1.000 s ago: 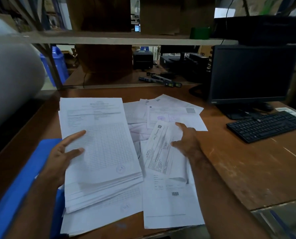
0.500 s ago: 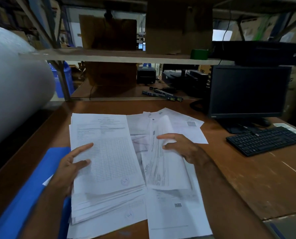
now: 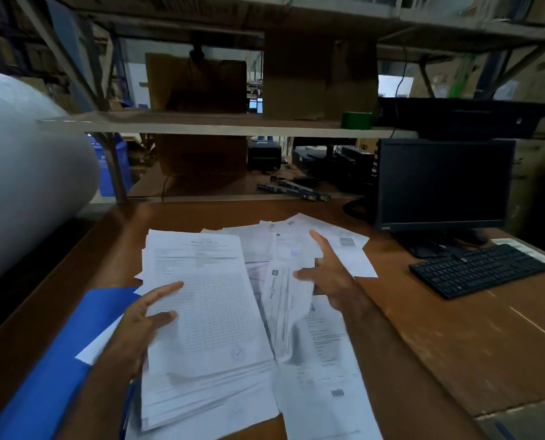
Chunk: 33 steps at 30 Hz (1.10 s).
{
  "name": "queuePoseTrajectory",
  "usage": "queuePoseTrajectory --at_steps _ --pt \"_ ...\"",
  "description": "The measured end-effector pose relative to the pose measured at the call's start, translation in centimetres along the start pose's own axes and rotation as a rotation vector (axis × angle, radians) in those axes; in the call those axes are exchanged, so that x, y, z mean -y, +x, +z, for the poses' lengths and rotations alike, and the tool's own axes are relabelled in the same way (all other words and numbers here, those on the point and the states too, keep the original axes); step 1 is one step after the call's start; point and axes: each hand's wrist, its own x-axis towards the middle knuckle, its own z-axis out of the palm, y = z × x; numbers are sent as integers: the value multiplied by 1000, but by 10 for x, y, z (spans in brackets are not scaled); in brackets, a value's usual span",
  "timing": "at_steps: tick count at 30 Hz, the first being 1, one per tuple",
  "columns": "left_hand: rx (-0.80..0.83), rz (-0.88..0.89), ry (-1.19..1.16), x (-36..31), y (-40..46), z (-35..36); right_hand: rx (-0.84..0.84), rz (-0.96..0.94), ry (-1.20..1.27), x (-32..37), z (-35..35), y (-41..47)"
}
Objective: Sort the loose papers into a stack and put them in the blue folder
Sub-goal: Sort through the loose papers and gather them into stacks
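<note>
Two bare hands work over a brown worktop [image 3: 439, 341] in the head view. The left hand [image 3: 138, 325] grips the left edge of a thick paper stack [image 3: 207, 312], thumb on top. The right hand [image 3: 331, 274] lifts a curling sheet [image 3: 284, 309], its fingers [image 3: 320, 241] mostly straight; the exact hold is hidden. Loose papers [image 3: 322, 376] lie beneath and beyond. A blue folder [image 3: 52, 369] lies at left, partly under the stack.

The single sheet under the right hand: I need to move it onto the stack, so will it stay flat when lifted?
Probably not. The single sheet already curls and bows under the right hand, so it looks thin and floppy. It is likely very light and may slide over the loose papers beneath.
</note>
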Motion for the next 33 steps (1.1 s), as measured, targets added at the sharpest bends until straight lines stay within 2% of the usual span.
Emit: queuePoseTrajectory --at_steps 3,5,8,10,11,12,14,16,17,19,21,23,26,27,30,33 --pt "10 -8 -4 -1 0 2 27 4 -414 -2 6 3" --pt "14 -11 -12 0 1 1 79 105 -573 -7 9 2" --pt "15 -11 -2 2 -1 -1 66 140 -891 -7 10 -1" --pt "4 -9 9 4 -3 -2 33 49 -1163 -7 8 0" --pt "-2 -7 12 4 -3 -2 12 -39 -1223 -3 7 0" --pt "-3 -7 16 4 -3 -2 2 -137 -1204 3 4 -1" --pt "1 -12 16 2 -4 -2 -20 -374 -991 24 -4 -6" --pt "-12 -21 20 -3 -6 0 -13 -575 -549 46 -13 -14" --pt "-20 -15 22 -4 -8 2 39 -601 -243 55 -15 -19" --pt "-44 8 32 -8 -9 6 170 -527 299 63 -17 -27" --pt "-74 12 62 -11 -10 8 245 -410 542 57 -11 -28" --pt "-65 -9 45 -13 -10 7 308 -334 488 42 2 -24" --pt "5 32 25 -21 -15 8 360 -313 -16 6 27 -8" --pt "35 61 43 -25 -16 9 369 -301 -116 -4 36 -4" --pt "86 124 108 -33 -18 15 400 -213 -51 -21 55 -2" --pt "49 76 4 -35 -18 19 495 -143 151 -31 67 -6"
